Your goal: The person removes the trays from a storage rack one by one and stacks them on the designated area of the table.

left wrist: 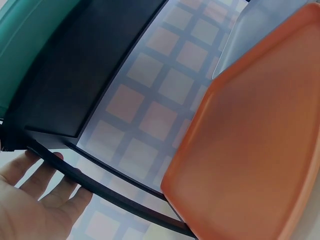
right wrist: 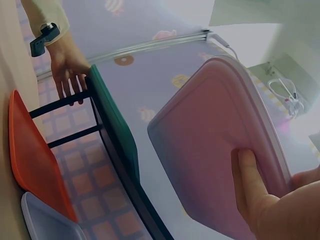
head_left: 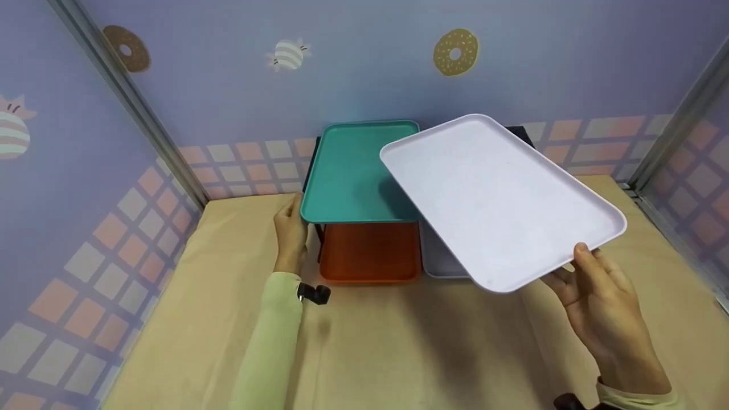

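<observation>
My right hand [head_left: 606, 310] pinches a white rectangular tray [head_left: 501, 199] by its near right corner, thumb on top and fingers beneath. The tray hangs tilted in the air over the right part of a black rack [left wrist: 75, 65]. On the rack's top left lies a teal tray [head_left: 364, 171]. My left hand [head_left: 291, 233] is at the near left corner of the teal tray; in the left wrist view its fingers touch the black leg [left wrist: 115, 197] of the rack. Under the rack sit an orange tray [head_left: 370, 253] and a second white tray [head_left: 441, 256], side by side.
A beige cloth [head_left: 364, 353] covers the table. Behind stands a purple wall [head_left: 364, 57] with doughnut and candy pictures and a checked band. Metal posts [head_left: 131, 102] mark the corners. In the right wrist view a white cable [right wrist: 285, 90] hangs beyond the wall.
</observation>
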A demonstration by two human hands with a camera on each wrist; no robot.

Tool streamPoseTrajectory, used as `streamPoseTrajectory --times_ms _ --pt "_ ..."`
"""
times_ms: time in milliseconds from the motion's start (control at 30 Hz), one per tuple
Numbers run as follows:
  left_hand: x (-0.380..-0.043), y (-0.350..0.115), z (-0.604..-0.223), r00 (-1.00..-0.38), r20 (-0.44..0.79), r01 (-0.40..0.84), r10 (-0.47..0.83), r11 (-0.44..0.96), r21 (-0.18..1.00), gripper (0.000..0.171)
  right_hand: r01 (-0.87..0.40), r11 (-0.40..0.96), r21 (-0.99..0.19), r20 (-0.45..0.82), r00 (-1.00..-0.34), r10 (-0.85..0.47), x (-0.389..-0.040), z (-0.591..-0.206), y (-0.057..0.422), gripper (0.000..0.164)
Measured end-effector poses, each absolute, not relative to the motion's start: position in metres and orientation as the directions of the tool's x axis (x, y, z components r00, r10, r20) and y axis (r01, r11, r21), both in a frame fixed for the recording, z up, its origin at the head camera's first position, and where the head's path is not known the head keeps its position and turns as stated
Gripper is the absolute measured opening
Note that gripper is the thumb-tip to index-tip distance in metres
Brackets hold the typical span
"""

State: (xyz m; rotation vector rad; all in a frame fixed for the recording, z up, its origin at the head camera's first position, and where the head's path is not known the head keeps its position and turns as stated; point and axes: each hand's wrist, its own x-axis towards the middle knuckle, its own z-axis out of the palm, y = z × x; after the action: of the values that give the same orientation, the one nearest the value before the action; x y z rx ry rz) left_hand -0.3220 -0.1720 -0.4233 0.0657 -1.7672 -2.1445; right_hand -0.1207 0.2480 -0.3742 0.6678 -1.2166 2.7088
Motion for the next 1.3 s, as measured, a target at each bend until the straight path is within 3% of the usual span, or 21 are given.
streamPoseTrajectory --times_ms 333,1300 --pt "-0.325 -0.171 -0.424 -0.932 0.195 0.250 -0.305 -0.150 0.957 0.047 -0.219 -0.716 -0.662 0.445 -0.884 -0.141 -0.121 -0.377 0.253 0.040" --pt "-0.320 -0.176 -0.423 -0.938 0.193 0.238 -0.289 -0.129 0.963 0.046 -0.198 -0.590 -0.783 0.342 -0.929 -0.141 -0.112 -0.389 0.259 0.038"
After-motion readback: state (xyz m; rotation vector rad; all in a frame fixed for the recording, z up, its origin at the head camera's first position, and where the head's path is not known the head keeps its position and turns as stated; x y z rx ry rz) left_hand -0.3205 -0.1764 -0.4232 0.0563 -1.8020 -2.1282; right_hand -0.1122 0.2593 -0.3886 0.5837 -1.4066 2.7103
